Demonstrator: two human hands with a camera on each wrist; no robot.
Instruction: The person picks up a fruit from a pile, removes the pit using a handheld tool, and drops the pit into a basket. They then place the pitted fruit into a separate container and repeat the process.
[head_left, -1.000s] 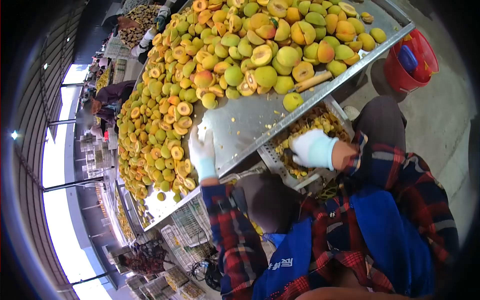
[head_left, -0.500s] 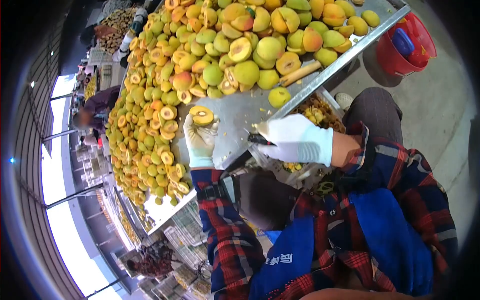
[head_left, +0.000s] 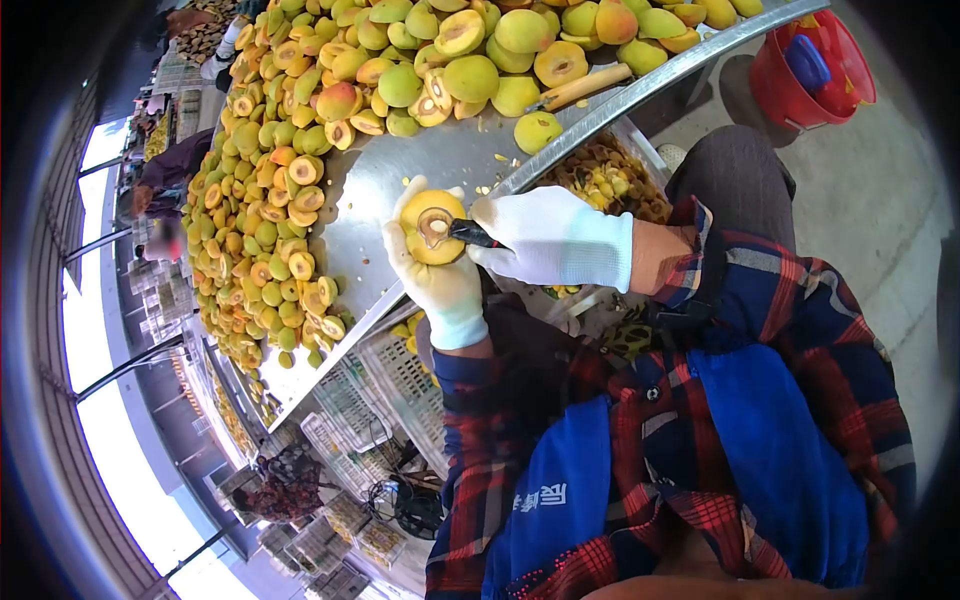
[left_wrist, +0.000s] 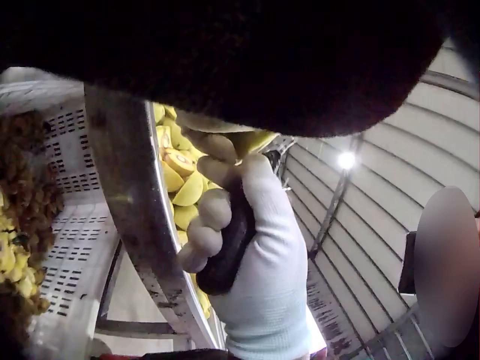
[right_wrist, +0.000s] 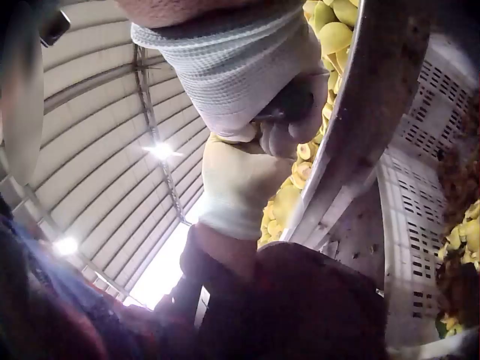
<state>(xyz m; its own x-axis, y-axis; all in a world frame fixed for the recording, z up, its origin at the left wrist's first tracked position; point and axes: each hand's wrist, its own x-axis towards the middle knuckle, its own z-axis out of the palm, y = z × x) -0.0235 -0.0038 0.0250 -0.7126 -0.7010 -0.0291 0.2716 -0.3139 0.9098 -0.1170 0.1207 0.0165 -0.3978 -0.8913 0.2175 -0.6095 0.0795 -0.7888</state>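
In the head view my gloved left hand (head_left: 440,285) holds a halved yellow fruit (head_left: 420,208) from below, cut face up, its pit showing in the middle. My gloved right hand (head_left: 555,238) grips a black-handled tool (head_left: 476,234), its front end at the pit; the tip is hidden. The left wrist view shows the right hand (left_wrist: 274,240) curled round the black handle (left_wrist: 229,247), beside part of the fruit (left_wrist: 253,141). In the right wrist view the left hand (right_wrist: 238,184) lies below the right hand (right_wrist: 244,90), which covers most of the fruit.
Halved fruits (head_left: 265,190) are heaped on the metal table (head_left: 375,180), with a wooden-handled tool (head_left: 585,86) near its edge. Below stands a white crate (right_wrist: 409,225) of scraps. A red bucket (head_left: 790,95) is on the floor; other people (head_left: 285,490) are farther off.
The left hand has picked up a fruit half and brought it towards the body. The right hand has come from the crate to the fruit with the black-handled tool. The head view has shifted.
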